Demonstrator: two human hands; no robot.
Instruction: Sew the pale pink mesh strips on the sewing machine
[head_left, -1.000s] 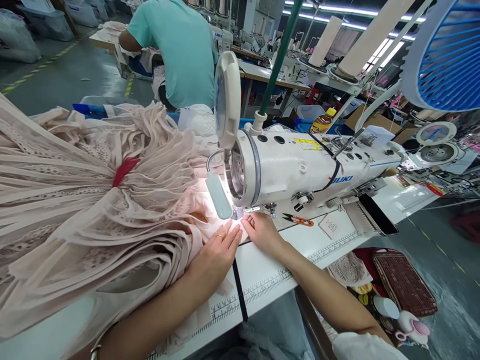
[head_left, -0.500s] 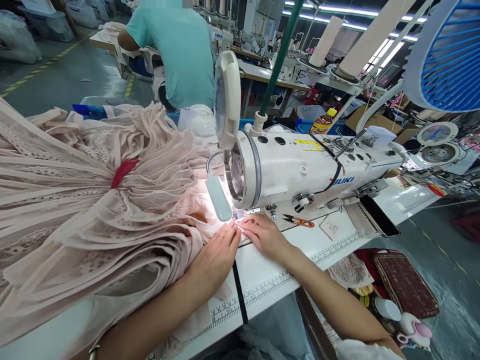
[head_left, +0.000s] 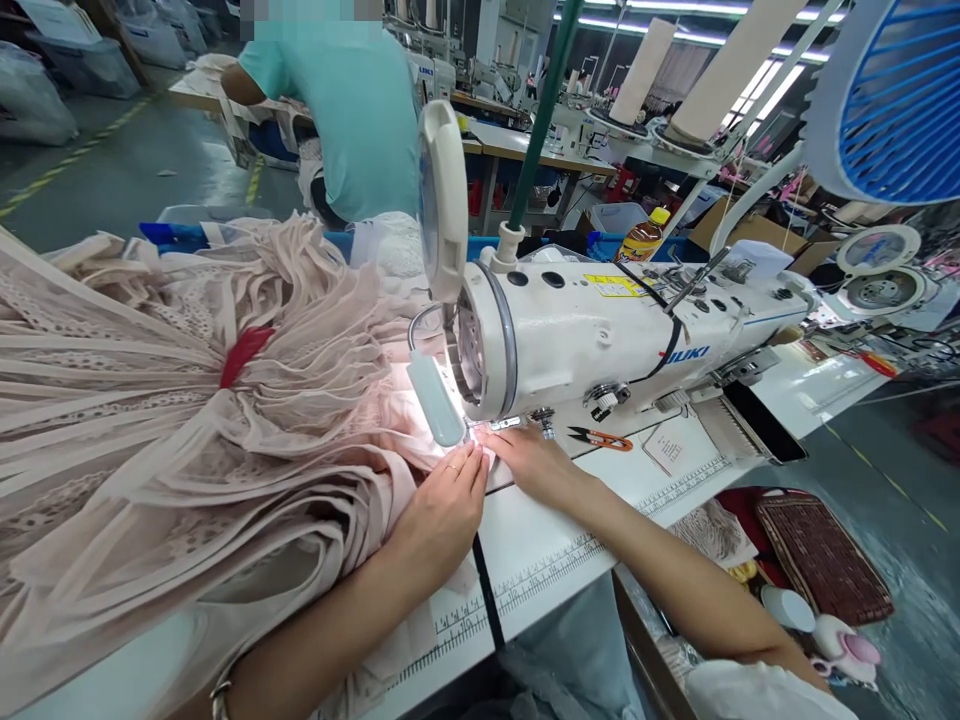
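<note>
Together, both hands (head_left: 448, 505) (head_left: 536, 466), fingers gently bent, touch thin pink fabric (head_left: 401, 420); whether they grip, I cannot tell.

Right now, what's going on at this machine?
A person's left hand and right hand are close together at the sewing machine, fingers on pale cloth near the small lamp. Whether they pinch or just press it, I can't tell. A large bundle of similar fabric, tied with a red band, lies to the left; orange-handled snips rest to the right, untouched.
</note>
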